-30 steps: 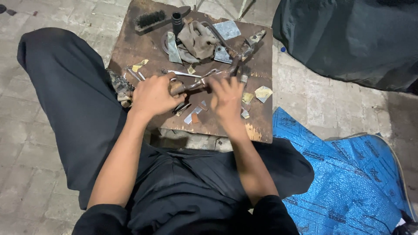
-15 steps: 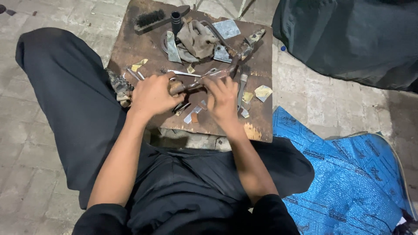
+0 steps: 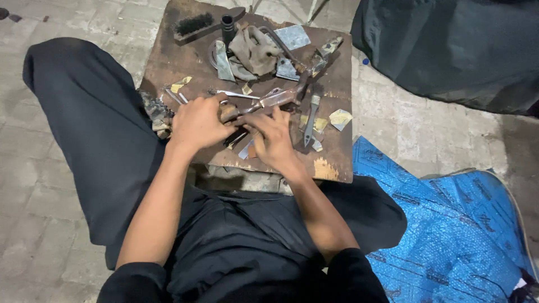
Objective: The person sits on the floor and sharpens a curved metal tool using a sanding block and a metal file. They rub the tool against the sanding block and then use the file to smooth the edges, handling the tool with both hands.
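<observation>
Both hands down on the long metal tool, work in mid-stride.

My left hand [image 3: 196, 120] is curled tight around the tool's near end while my right hand [image 3: 272, 137] lies over the middle, fingers [image 3: 264, 119] spread and pressing; the rusty metal tool [image 3: 278, 99] runs out past them up toward the rag [image 3: 252, 50]. Nothing looks finished, I'd say: cut scraps [image 3: 339, 118] lie loose on the wooden tabletop [image 3: 331, 165], brush [image 3: 193, 25] idle at the far edge.

Over a cluttered wooden surface [image 3: 168, 62], the left hand [image 3: 197, 122] grips a long metal tool [image 3: 275, 100] while the right hand [image 3: 273, 137] presses beside it.
</observation>
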